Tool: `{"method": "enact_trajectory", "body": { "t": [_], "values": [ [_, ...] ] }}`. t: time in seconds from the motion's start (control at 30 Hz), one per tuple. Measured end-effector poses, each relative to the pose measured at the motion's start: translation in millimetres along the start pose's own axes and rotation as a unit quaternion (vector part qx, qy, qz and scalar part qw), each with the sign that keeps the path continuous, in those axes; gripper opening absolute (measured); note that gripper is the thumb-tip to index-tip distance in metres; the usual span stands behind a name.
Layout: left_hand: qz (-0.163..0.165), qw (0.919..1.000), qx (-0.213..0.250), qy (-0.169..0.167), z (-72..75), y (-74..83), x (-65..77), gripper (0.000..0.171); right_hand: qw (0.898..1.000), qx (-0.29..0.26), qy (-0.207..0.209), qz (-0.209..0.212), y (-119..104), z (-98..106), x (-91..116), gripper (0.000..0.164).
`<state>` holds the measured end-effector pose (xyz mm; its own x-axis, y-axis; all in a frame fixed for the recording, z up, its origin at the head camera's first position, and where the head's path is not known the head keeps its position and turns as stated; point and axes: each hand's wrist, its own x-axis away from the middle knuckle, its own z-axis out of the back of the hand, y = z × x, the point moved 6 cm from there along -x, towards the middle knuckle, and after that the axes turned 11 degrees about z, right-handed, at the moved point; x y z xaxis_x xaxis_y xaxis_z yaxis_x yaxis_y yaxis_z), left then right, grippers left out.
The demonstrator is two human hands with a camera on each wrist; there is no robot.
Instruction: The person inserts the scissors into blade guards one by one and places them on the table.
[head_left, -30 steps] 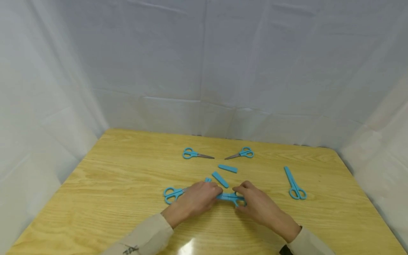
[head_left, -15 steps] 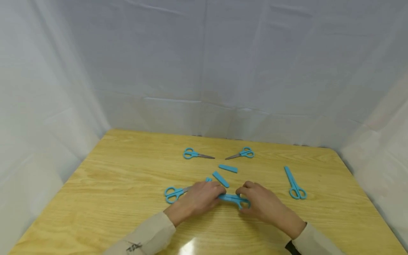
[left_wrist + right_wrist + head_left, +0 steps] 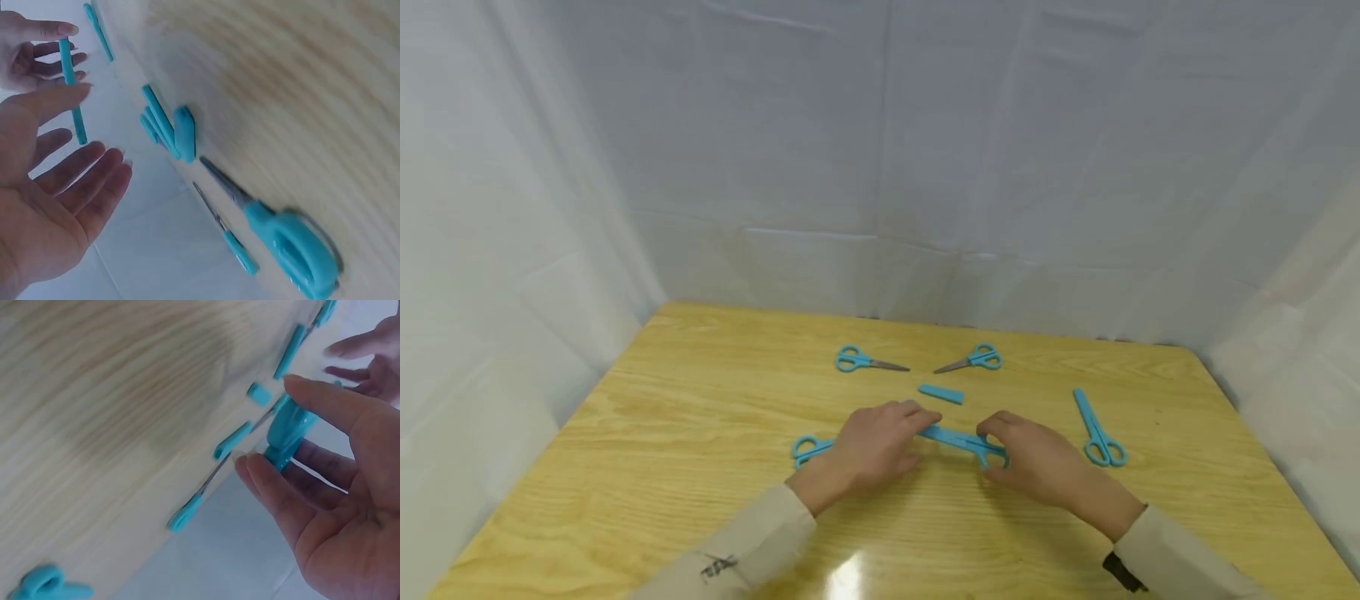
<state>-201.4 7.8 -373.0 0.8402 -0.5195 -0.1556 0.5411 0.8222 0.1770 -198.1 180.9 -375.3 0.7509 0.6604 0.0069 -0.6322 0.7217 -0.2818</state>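
My right hand holds a pair of light blue scissors by the finger loops, raised over the table. A matching blue cover encloses the blades, which point left. My left hand is at the covered tip, its thumb and fingers spread apart in the left wrist view. Partly hidden behind that hand lies another pair of scissors with blue handles; its bare blades show in the left wrist view. Several loose blue blade covers lie beyond it, one blade cover showing past the hands in the head view.
Two uncovered scissors, the left pair and the right pair, lie near the back edge with tips facing each other. Covered scissors lie at the right of the wooden table. White sheeting hangs around the table.
Both hands have shifted right and upward in the head view, the covered scissors with them. My left fingers have loosened from the cover and now overlap one loose cover behind.
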Motion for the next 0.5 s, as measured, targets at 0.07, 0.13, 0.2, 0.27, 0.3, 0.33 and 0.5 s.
{"method": "enact_trajectory", "body": {
  "t": [0.07,0.13,0.2,0.27,0.3,0.33,0.5],
  "values": [
    [0.007,0.9999,-0.003,0.012,3.3,-4.5,-0.5,0.050,1.000,0.001,0.008,-0.016,8,5,4,0.049],
    [0.009,0.9995,-0.010,0.028,5.8,-8.4,-0.9,0.051,1.000,0.001,0.019,-0.025,17,9,9,0.049],
    [0.009,0.9989,-0.018,0.042,7.9,-11.7,-1.3,0.052,0.999,0.005,0.029,-0.030,26,13,14,0.050],
    [0.008,0.9984,-0.022,0.052,9.0,-14.8,-2.1,0.053,0.999,0.008,0.039,-0.035,35,16,20,0.050],
    [0.007,0.9981,-0.027,0.056,9.1,-16.0,-2.9,0.053,0.998,0.009,0.042,-0.038,39,17,22,0.050],
    [0.006,0.9980,-0.028,0.057,9.0,-17.1,-3.6,0.053,0.998,0.010,0.045,-0.040,44,18,25,0.051],
    [-0.006,0.9987,-0.029,0.042,4.8,-17.7,-7.4,0.051,0.995,0.017,0.062,-0.070,69,21,40,0.052]
  ]
}}
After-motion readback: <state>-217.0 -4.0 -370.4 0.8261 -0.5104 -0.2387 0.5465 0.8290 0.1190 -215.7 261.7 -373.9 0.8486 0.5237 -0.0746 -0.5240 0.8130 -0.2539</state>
